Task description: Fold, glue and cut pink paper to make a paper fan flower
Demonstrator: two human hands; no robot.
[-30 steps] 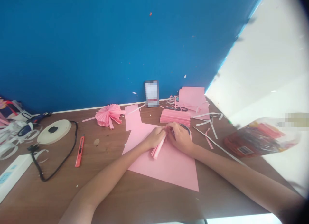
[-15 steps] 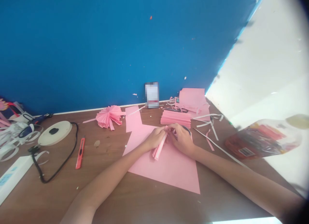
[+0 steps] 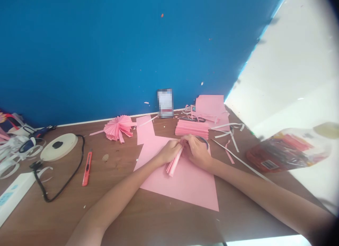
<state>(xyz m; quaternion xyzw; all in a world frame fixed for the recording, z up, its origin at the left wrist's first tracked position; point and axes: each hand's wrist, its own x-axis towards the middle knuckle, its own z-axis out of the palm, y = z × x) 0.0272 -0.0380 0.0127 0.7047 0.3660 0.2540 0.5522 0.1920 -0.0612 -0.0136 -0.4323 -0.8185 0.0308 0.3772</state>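
Both hands meet over a large pink paper sheet (image 3: 196,193) on the table. Between them is a narrow bundle of accordion-folded pink paper (image 3: 173,165), its lower end fanning slightly toward me. My left hand (image 3: 170,151) is closed around the bundle's upper part. My right hand (image 3: 196,151) has its fingers curled and pinched at the top end of the same bundle; the exact fingertip contact is partly hidden. Just behind the hands lies a pleated pink paper stack (image 3: 192,128), with a dark curved object (image 3: 203,141) partly showing beside my right hand.
Left of the sheet are a pink paper rosette (image 3: 119,127), a red box cutter (image 3: 87,168), a round white cable device (image 3: 59,147) and a power strip (image 3: 16,196). A phone (image 3: 165,104) leans on the blue wall. At right stands a plastic bag (image 3: 286,150) near white paper strips (image 3: 233,133).
The view has shifted slightly. My right fingers have moved a little closer around the top of the folded paper; my left hand keeps its hold.
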